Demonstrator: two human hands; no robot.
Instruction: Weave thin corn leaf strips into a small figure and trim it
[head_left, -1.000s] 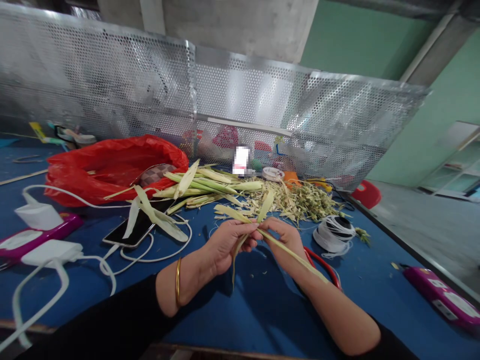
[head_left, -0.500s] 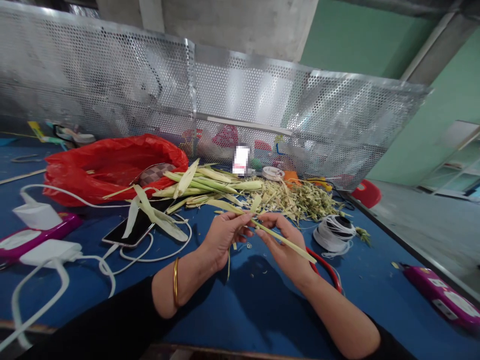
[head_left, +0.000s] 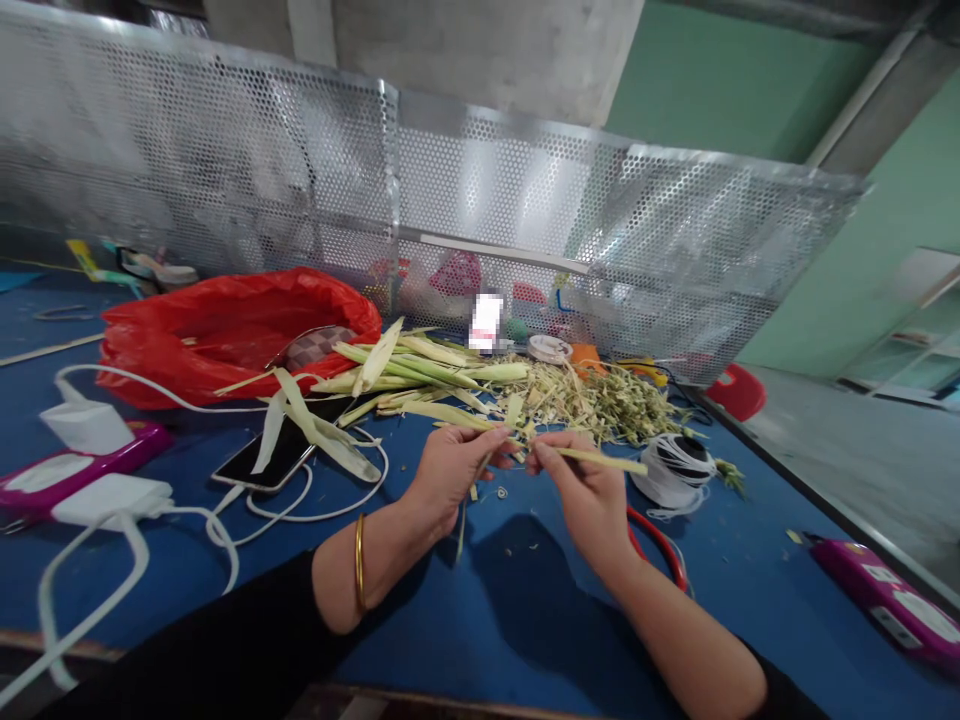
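Near the middle of the blue table, my left hand point(head_left: 454, 472) pinches pale green leaf strips, with loose ends sticking up and hanging below the fingers. My right hand point(head_left: 583, 490) is closed on a narrow leaf strip point(head_left: 604, 460), whose free end points right toward the spool of white cord point(head_left: 673, 475). The fingertips of both hands are close together, and the work between them is partly hidden. Behind my hands lie long green leaves and stalks point(head_left: 427, 368) beside a heap of small dried flower pieces point(head_left: 626, 400).
At the left are a red plastic bag point(head_left: 172, 345), a black phone point(head_left: 274, 455) with white cables, and a purple power strip point(head_left: 82, 465). Another purple power strip point(head_left: 885, 600) lies at the right. A perforated metal screen point(head_left: 495, 185) stands along the back. Red handles point(head_left: 660, 540) show beside my right hand.
My right hand has turned and gripped the strip nearer my left hand's fingertips. The strip's free end has swung up, from slanting down to nearly level. The view has shifted slightly.
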